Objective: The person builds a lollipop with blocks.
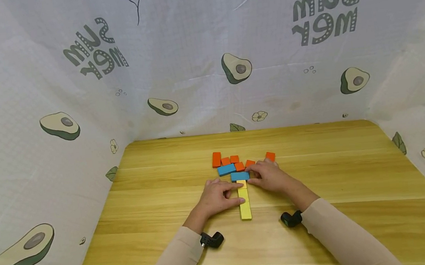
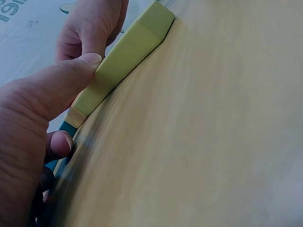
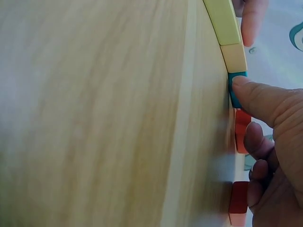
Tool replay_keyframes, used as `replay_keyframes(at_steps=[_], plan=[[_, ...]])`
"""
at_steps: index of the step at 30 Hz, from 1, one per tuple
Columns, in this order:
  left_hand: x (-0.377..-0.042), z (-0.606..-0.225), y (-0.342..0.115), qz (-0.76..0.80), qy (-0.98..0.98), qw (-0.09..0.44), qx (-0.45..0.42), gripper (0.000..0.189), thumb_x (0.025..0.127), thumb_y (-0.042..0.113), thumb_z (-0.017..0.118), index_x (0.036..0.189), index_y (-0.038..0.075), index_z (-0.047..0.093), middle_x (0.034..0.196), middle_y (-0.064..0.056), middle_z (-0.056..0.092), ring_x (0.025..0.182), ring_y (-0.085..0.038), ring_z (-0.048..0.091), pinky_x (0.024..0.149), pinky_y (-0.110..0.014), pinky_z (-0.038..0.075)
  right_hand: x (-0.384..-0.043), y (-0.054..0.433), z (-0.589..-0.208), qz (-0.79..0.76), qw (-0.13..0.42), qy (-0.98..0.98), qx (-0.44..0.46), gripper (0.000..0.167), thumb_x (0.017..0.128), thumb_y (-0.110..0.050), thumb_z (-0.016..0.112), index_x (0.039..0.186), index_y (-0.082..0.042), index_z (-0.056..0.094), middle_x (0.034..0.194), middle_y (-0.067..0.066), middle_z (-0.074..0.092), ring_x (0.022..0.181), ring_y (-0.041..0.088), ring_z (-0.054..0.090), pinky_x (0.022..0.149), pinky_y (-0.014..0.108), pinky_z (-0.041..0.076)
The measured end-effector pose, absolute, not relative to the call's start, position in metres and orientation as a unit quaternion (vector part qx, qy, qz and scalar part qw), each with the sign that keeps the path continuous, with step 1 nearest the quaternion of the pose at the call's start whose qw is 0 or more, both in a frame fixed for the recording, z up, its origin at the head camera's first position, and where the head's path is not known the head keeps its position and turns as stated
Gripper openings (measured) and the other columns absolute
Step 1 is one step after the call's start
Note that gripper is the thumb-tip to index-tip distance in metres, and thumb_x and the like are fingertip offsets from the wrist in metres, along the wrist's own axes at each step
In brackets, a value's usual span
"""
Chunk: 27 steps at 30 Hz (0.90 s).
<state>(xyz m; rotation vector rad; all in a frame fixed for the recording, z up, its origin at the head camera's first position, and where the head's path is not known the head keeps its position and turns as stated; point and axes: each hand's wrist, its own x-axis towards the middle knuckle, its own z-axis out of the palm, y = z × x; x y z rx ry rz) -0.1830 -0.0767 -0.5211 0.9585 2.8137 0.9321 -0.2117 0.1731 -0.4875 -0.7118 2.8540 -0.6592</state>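
Yellow long block [image 1: 245, 210] right of left hand [image 1: 218, 196], touching.

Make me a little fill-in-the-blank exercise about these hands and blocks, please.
1. The left hand has its thumb on the long block, coloured ____.
2. The right hand has its thumb at a rectangular block, coloured ____.
3. The cloth behind the table shows halved fruits called ____.

Missing words: yellow; blue; avocados.
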Motion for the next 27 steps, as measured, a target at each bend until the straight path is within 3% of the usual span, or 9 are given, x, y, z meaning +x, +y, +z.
replay_keyframes(at_steps=[10,16,27], plan=[[-0.182,-0.520,-0.076,0.294,0.905,0.012,0.307,0.047,0.091,0.050,0.080,0.134,0.033,0.074,0.066,0.015,0.048,0.074,-0.004,0.041,0.082,-0.031,0.027,-0.213,0.175,-0.487,-0.230,0.068,0.943,-0.232,0.039,0.096,-0.032,0.078,0.129,-0.011,0.072,0.081,-0.002,0.052,0.083,0.019,0.041,0.077,0.039,0.026],[-0.182,-0.524,-0.078,0.292,0.906,0.009,0.306,0.047,0.091,0.051,0.080,0.134,0.033,0.074,0.066,0.015,0.046,0.074,-0.004,0.040,0.081,-0.031,0.027,-0.216,0.174,-0.486,-0.253,0.065,0.940,-0.220,0.033,0.099,-0.031,0.073,0.126,-0.011,0.072,0.083,-0.002,0.055,0.088,0.020,0.044,0.079,0.039,0.029],[-0.181,-0.520,-0.078,0.288,0.912,0.036,0.289,0.074,0.090,0.056,0.078,0.155,0.029,0.055,0.066,0.016,0.046,0.071,-0.004,0.039,0.083,-0.031,0.028,-0.222,0.161,-0.483,-0.251,0.018,0.950,-0.183,0.029,0.105,-0.025,0.066,0.127,-0.008,0.072,0.094,0.006,0.065,0.090,0.026,0.049,0.082,0.041,0.034]])
